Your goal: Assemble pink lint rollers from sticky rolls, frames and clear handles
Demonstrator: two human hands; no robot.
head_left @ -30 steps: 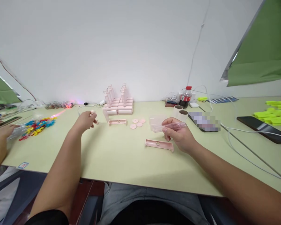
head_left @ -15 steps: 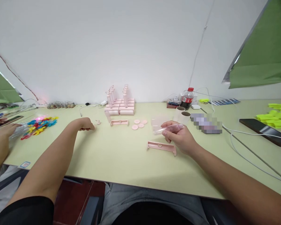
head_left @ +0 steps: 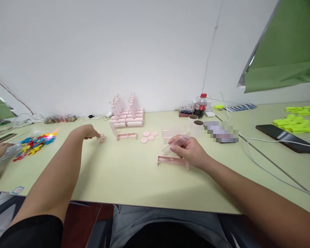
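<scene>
My left hand (head_left: 89, 132) reaches across the table, fingers pinched together at a small pink looped cap (head_left: 101, 138); the fingertips partly cover it. My right hand (head_left: 188, 150) grips a clear plastic tube (head_left: 167, 149), tilted above the tabletop. Just under it lies a pink trough-shaped holder (head_left: 172, 160), open side up. A second pink holder (head_left: 126, 136) rests farther back. Between the hands are several flat pink discs (head_left: 145, 133). Behind the right hand stands a translucent box-like piece (head_left: 167, 135).
Stacked pink boxes with upright looped tubes (head_left: 130, 121) stand by the wall. Right of centre are two cardboard-lined rolls (head_left: 196, 127), a cola bottle (head_left: 200, 106), a phone (head_left: 286, 137) and white cables. Another person's hand (head_left: 0, 151) is left, near colourful pieces (head_left: 37, 144).
My left hand has moved onto the small pink looped cap. My right hand has turned the clear tube to a steeper slant, closer to the pink holder. The view has shifted slightly.
</scene>
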